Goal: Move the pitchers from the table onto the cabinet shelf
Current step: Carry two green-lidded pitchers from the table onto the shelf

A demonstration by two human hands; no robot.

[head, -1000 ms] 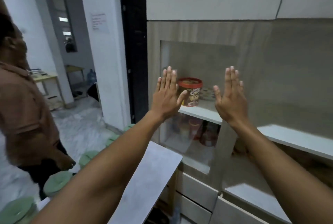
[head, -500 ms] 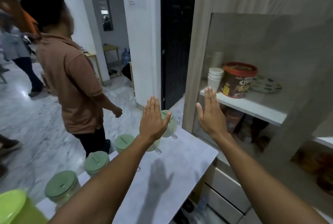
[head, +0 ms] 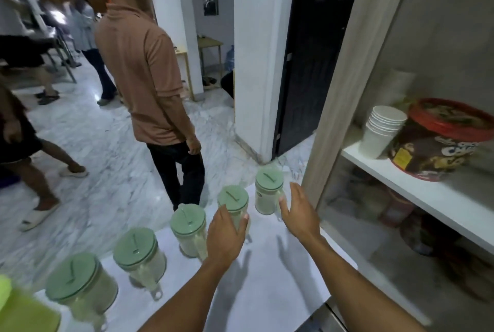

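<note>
Five green-lidded pitchers (head: pixel 188 227) line the white table (head: pixel 267 291) from lower left to centre. The left hand (head: pixel 227 234) lies against the fourth pitcher (head: pixel 232 199); whether it grips cannot be told. The right hand (head: pixel 299 214), fingers straight and spread, is just beside the farthest pitcher (head: pixel 268 190). On the cabinet shelf (head: pixel 417 187) at right, the brown tub (head: pixel 433 150) has blurred, unreadable lettering.

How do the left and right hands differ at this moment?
The left hand overlaps the second pitcher from the cabinet, grip unclear; the right hand is straight-fingered beside the end pitcher. The right hand is farther forward, nearer the cabinet, than the left hand. Both are bare, backs up, and neither pitcher is lifted.
</note>
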